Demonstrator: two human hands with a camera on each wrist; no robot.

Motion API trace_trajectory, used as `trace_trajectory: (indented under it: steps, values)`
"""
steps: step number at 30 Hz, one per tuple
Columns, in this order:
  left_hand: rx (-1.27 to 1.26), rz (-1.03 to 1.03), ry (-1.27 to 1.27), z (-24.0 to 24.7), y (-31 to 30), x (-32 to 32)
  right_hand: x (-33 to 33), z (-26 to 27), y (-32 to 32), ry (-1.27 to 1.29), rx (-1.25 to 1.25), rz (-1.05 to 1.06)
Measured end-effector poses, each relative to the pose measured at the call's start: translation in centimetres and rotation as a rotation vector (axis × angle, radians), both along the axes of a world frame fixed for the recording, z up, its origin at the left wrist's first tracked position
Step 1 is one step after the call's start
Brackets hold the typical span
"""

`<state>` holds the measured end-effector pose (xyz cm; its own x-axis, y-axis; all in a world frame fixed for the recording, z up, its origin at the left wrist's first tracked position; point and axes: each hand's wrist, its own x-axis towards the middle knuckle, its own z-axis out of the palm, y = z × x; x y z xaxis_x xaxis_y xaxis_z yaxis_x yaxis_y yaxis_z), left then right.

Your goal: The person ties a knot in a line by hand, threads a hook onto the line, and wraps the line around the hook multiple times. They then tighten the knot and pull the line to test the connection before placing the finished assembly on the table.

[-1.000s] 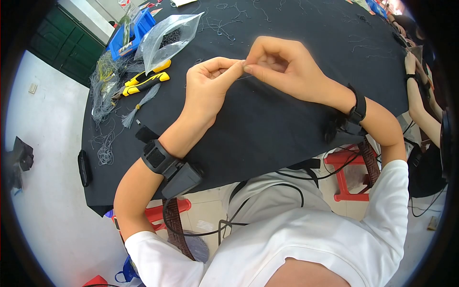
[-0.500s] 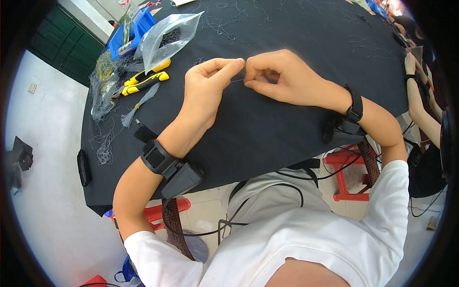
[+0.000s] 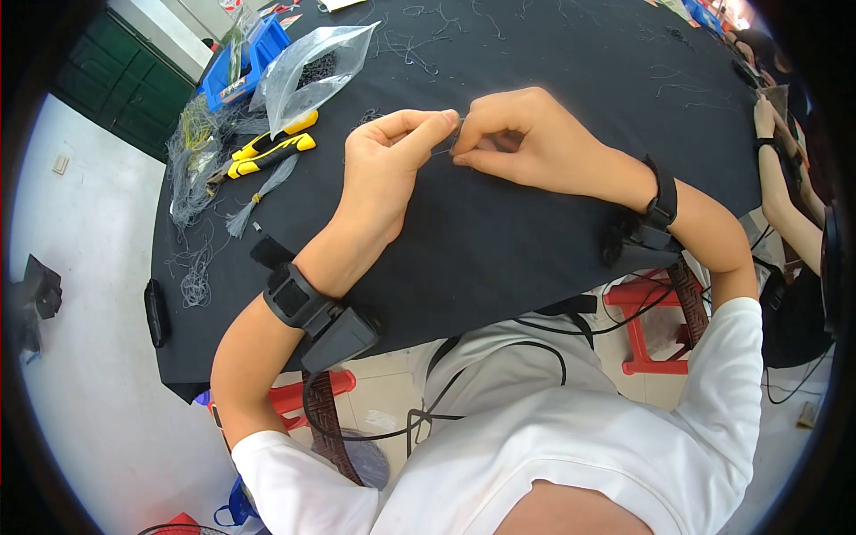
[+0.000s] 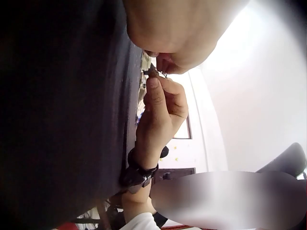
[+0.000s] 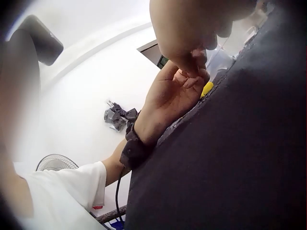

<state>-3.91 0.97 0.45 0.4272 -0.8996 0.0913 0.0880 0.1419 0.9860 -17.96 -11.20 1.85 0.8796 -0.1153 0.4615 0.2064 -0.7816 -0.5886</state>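
Observation:
A thin pale line [image 3: 440, 152] shows between the two hands over the black cloth. My left hand [image 3: 385, 152] pinches it between thumb and forefinger, the other fingers curled in. Close beside those fingertips, my right hand [image 3: 546, 147] grips the line with thumb and bent forefinger. The left wrist view has the right hand [image 4: 160, 108] with thumb and forefinger pressed together just below the left fingers. From the right wrist, the left palm [image 5: 168, 98] appears behind the right hand's fingers. Whatever lies inside the pinches is hidden by the fingertips.
On the left of the black-covered table [image 3: 499, 259] lie yellow-and-black pliers [image 3: 273, 157], a tied bundle of line [image 3: 259, 201] and a tangled line heap [image 3: 189, 183]. Behind them are a clear plastic bag [image 3: 312, 76] and a blue bin [image 3: 259, 58]. Another person's arm [image 3: 789, 205] is at right.
The fingertips met a second ago; then my right hand dropped and drew slightly right, baring a short stretch of line. Since then it has risen a little. The left hand has barely moved.

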Motion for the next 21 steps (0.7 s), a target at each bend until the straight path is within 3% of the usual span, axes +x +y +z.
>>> trace_trajectory:
  steps: [8, 15, 21]
  values:
    - [-0.046, -0.045, 0.026, -0.3, 0.0, -0.1, -0.3, 0.9, 0.2, -0.103, 0.013, -0.013]
    - [-0.014, -0.035, -0.02, 0.0, 0.0, -0.2, 0.1, 0.5, -0.6, -0.087, 0.417, -0.014]
    - [-0.014, -0.035, -0.025, 0.0, -0.1, -0.2, -0.3, 1.0, -0.5, -0.004, 0.472, -0.013]
